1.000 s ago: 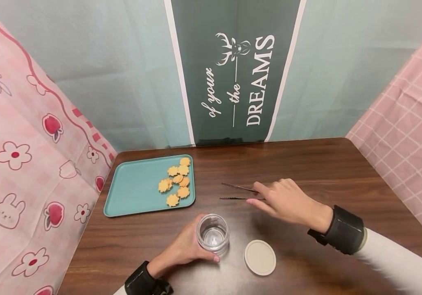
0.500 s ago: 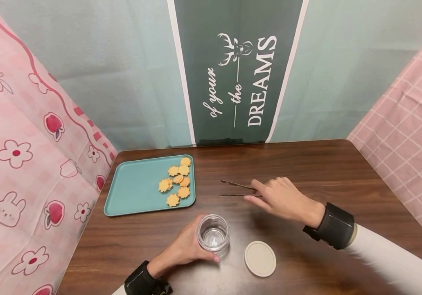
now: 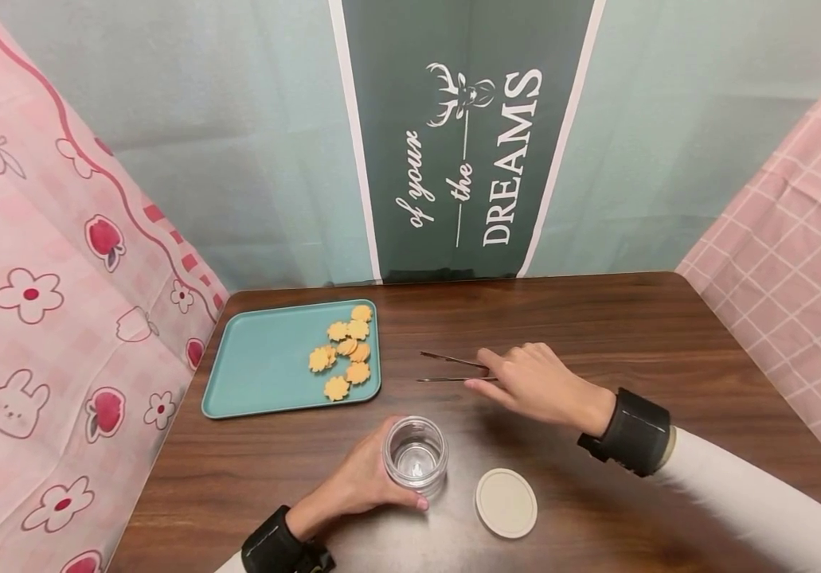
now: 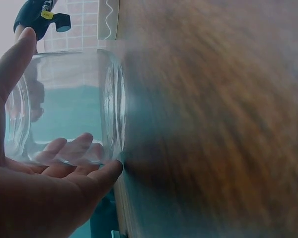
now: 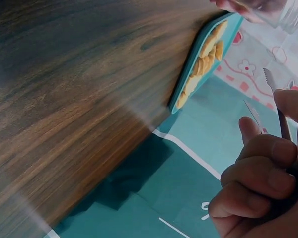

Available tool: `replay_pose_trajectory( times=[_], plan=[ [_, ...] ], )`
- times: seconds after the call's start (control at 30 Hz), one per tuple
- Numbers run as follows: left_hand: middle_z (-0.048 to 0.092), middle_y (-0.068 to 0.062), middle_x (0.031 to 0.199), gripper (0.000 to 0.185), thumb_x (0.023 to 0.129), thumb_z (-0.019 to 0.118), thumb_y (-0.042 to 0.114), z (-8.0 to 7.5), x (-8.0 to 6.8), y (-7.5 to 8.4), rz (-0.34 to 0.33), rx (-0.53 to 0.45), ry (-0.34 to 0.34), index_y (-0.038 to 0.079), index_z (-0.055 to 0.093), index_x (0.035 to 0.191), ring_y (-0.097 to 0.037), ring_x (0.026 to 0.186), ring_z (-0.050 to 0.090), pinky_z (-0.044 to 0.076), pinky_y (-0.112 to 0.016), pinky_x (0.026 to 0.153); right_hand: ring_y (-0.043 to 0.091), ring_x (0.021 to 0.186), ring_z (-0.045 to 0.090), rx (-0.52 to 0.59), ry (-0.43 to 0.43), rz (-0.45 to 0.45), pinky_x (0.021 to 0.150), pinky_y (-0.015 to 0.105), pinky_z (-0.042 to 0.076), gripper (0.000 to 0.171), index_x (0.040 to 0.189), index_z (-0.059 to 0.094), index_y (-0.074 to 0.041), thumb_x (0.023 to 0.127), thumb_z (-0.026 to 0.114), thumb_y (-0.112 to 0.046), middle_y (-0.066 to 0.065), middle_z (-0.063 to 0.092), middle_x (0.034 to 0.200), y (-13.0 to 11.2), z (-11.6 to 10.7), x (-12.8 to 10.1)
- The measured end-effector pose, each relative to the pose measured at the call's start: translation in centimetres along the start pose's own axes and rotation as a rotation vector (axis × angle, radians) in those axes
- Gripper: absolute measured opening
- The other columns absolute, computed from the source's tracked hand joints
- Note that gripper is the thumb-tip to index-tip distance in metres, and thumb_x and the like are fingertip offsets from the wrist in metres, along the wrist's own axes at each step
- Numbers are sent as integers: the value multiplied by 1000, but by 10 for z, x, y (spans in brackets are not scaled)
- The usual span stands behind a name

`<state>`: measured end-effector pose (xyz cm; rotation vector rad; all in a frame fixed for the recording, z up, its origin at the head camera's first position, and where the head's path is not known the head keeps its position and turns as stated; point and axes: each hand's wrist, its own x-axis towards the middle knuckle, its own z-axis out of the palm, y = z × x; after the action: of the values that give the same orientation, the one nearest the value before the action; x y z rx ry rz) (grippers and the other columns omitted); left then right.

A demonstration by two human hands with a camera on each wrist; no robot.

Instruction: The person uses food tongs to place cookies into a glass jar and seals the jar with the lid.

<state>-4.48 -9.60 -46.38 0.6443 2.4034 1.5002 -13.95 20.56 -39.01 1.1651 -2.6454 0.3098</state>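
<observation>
My left hand (image 3: 363, 475) grips a clear jar (image 3: 416, 458) that stands upright and uncovered on the table. In the left wrist view, the fingers and thumb wrap the jar's wall (image 4: 72, 109). My right hand (image 3: 541, 385) holds metal tongs (image 3: 453, 360) with serrated tips, their two arms spread apart and pointing left. Nothing sits between the tips. Left of the tongs, several flower-shaped crackers (image 3: 336, 388) lie along the right side of a teal tray (image 3: 259, 362). In the right wrist view the curled fingers (image 5: 258, 173) hide the rear of the tongs.
A round cream lid (image 3: 506, 503) lies flat on the wooden table (image 3: 596, 326), right of the jar. A green cloth with lettering (image 3: 453, 183) hangs behind the table's far edge. Pink patterned cloths (image 3: 59, 318) hang at both sides.
My right hand has moved slightly left with the tongs, bringing their tips nearer the tray. The left hand and jar have stayed put.
</observation>
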Motion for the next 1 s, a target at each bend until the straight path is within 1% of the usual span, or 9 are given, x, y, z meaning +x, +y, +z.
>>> replay_pose_trajectory(
  times=[0.17, 0.4, 0.63, 0.77, 0.83, 1.0],
  plan=[
    [68, -7, 136, 101, 61, 105, 28, 0, 0, 0, -2, 8, 2, 9, 52, 145, -28, 125, 64, 50, -45, 111, 3, 44, 32, 8, -13, -8, 44, 25, 20, 39, 82, 48, -19, 103, 67, -48, -16, 31, 53, -1, 4, 5],
    [68, -9, 135, 100, 61, 105, 28, 0, 0, -1, 16, 16, 2, 9, 52, 144, -30, 124, 65, 50, -44, 110, 2, 45, 35, 14, -33, -13, 43, 25, 23, 38, 83, 51, -19, 102, 67, -48, -15, 34, 53, -2, 12, 13],
    [69, -8, 133, 99, 61, 105, 29, 0, -1, -1, 25, 33, 7, 7, 54, 143, -29, 122, 66, 51, -43, 109, 3, 45, 37, 17, -61, 3, 42, 26, 24, 39, 82, 51, -20, 102, 67, -49, -14, 37, 54, -4, 17, 19],
    [69, -8, 133, 98, 61, 105, 29, 0, -1, -1, 23, 32, 5, 9, 54, 142, -29, 122, 66, 51, -44, 109, 4, 45, 38, 20, -74, 11, 42, 27, 25, 39, 82, 51, -20, 102, 67, -49, -14, 37, 54, -5, 19, 21],
    [69, -9, 132, 97, 61, 105, 29, -1, -1, -1, 33, 41, 9, 8, 54, 142, -29, 121, 66, 51, -45, 108, 4, 46, 38, 20, -76, 15, 42, 27, 25, 39, 82, 51, -20, 102, 66, -50, -14, 37, 54, -5, 21, 22],
    [69, -9, 132, 97, 61, 105, 30, 0, -1, -2, 31, 48, 10, 9, 54, 142, -29, 122, 66, 51, -44, 108, 4, 46, 38, 21, -74, 13, 42, 27, 26, 38, 82, 52, -20, 102, 66, -50, -14, 38, 54, -4, 25, 24]
  ],
)
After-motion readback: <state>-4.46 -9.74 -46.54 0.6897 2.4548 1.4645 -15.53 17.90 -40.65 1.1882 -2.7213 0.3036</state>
